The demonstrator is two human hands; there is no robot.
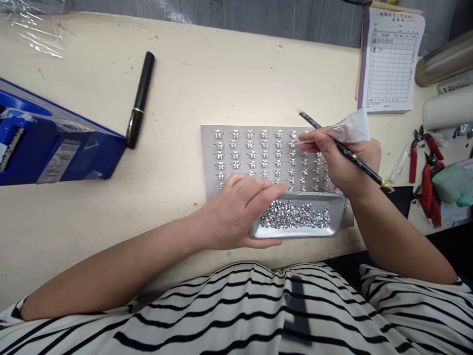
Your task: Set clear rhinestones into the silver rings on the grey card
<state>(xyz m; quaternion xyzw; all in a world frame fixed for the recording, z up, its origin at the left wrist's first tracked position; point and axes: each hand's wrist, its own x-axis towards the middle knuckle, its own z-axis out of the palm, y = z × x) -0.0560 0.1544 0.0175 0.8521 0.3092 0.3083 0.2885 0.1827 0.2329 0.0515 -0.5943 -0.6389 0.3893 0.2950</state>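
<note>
My left hand (246, 207) grips the left end of a shallow silver tray (338, 212), fingers on its upper edge and thumb below. Loose shiny rhinestones (291, 216) cover much of the tray floor. The tray is over the lower part of a grey board (209, 162) set with rows of small silver bear-shaped pieces (264, 144). Closed over the board's upper right, my right hand (342, 160) holds a dark patterned pencil-like stick (356, 160), pale tip pointing up-left. A translucent plastic cone bag (353, 127) is also in this hand, its narrow end near the pieces.
A black marker (140, 101) lies left of the board, beside a blue plastic holder (74, 143). A pad of printed forms (391, 61) is at the upper right. Red-handled pliers (428, 190), a green wrapped bundle (453, 183) and a metal bottle (447, 59) line the right side.
</note>
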